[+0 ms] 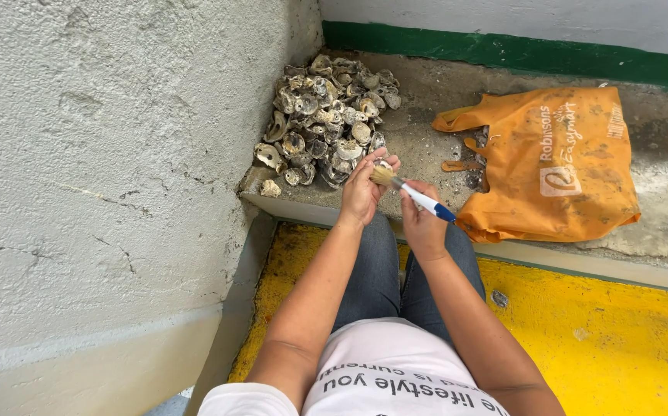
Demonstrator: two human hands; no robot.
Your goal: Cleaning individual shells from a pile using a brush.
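Brushing a single pale, rough oyster shell [382, 164], the person cups it in the closed left hand [361, 192] above the ledge edge. The right hand [422, 223] grips a blue-and-white-handled brush with tan bristles [407, 188], bristles touching the shell. A grey, craggy heap of shells [326, 115] lies beside it, seemingly still crusted; most work appears left. A crumpled orange fabric bag [550, 166] lies on the gritty concrete ledge [426, 100].

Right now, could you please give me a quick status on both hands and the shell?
Left hand grips a shell. Right hand grips the brush, bristles on the shell. Shell pile just beyond, orange bag to the right; nothing blocking.
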